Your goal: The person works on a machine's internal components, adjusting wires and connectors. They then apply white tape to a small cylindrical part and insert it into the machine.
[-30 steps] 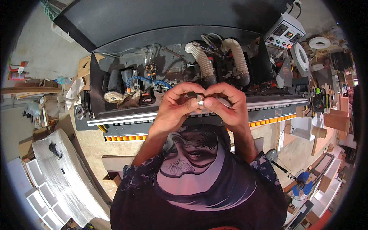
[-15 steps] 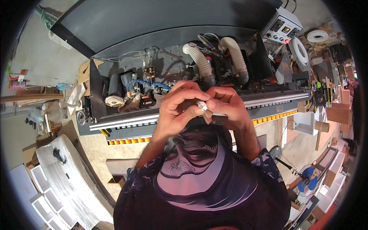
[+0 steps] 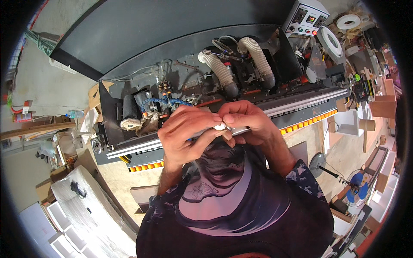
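Both hands meet in front of the chest, pinching 1 small white piece (image 3: 220, 126) between them – left hand (image 3: 187, 133) closed on its left end, right hand (image 3: 245, 122) on its right. It lies crosswise, just above the open machine (image 3: 180, 92) – a cluttered workshop all around.

Site: woodworking shop. Evidence: large edge-banding machine (image 3: 223, 103) with hood open, two ribbed extraction hoses (image 3: 241, 64) inside, row of orange rollers (image 3: 301, 124) along its front rail. Control box (image 3: 306, 17) with buttons at machine's far right corner. Rolls of white edge tape (image 3: 331, 41) beside it. Cut boards and white panels (image 3: 60, 215) stacked on floor, lower left.
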Tool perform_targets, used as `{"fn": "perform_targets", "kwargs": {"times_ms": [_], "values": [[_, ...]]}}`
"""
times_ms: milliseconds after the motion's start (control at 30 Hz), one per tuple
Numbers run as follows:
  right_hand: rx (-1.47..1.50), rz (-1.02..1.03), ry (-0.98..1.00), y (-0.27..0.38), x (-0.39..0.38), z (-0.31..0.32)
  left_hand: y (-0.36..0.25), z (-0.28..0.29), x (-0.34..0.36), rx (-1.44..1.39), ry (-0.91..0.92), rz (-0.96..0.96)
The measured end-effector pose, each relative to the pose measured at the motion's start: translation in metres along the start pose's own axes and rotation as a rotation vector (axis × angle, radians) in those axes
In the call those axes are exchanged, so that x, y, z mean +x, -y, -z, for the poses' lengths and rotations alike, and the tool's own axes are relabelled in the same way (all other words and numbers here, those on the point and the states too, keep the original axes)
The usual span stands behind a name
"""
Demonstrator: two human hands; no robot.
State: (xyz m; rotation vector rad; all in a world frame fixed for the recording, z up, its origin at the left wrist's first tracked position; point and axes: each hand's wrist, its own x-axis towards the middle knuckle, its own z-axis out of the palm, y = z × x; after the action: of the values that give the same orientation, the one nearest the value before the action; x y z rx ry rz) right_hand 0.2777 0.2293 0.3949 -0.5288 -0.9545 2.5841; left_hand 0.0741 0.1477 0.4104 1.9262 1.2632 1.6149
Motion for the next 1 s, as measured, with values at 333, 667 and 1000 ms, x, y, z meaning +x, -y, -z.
{"fn": "perform_targets", "kwargs": {"times_ms": [333,667,1000], "values": [[0.145,0.207,0.188,-0.014,0.014,-0.006,0.015,-0.033,-0.032,-0.630,-0.419,0.315],[0.273,0.246,0.081,-0.017,0.020,-0.017,0.019,-0.031,-0.023,-0.626,-0.554,0.276],[0.314,0.344,0.293,-0.018,0.025,-0.012,0.010,-0.021,-0.014,-0.564,-0.585,0.255]]}}
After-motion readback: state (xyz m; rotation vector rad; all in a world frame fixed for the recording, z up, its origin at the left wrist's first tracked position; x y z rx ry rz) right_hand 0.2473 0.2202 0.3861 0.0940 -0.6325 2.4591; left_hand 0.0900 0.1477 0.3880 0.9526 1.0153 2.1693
